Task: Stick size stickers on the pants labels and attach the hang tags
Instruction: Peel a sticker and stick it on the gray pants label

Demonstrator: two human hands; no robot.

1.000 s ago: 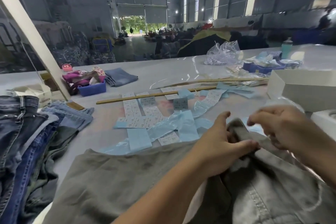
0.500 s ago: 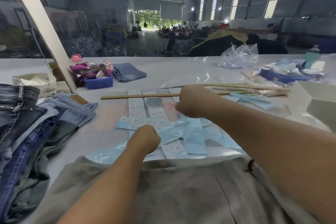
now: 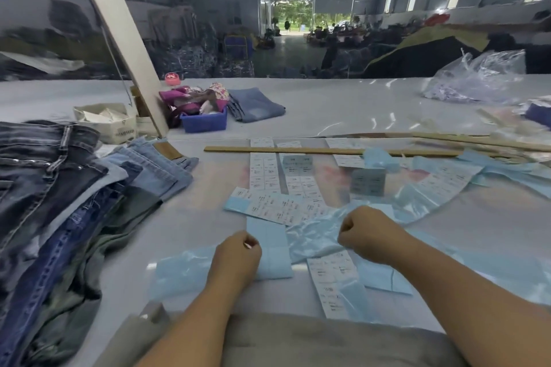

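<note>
currently both hands are over the sticker sheets (image 3: 286, 208) on the tabletop (image 3: 343, 110), beyond the grey pants (image 3: 313, 343) that lie at the near edge.

hand state:
- left hand (image 3: 237, 256): fingers curled into a fist; a small pale item shows at the fingertips, possibly a peeled sticker, but the view is too blurred to confirm.
- right hand (image 3: 368, 237): fingers curled, resting on the crumpled blue backing (image 3: 313, 235); whether it pinches anything cannot be told.

task items:
- white sticker sheets lie in strips under a wooden rule (image 3: 298, 150), with more sheets just beside the right hand.
- a stack of jeans (image 3: 59, 202) lies at the left, well apart from the hands.
- no hang tag can be identified with confidence.

step in hand, as judged: fetching a size sticker for the grey pants. labelling of this pair appears not yet done.

next move calls for:
1. confirm the size against the pants label.
2. carry the sticker back to the waistband without letting it fold on itself.
3. hold the label flat with the free hand and press the sticker square.
</note>
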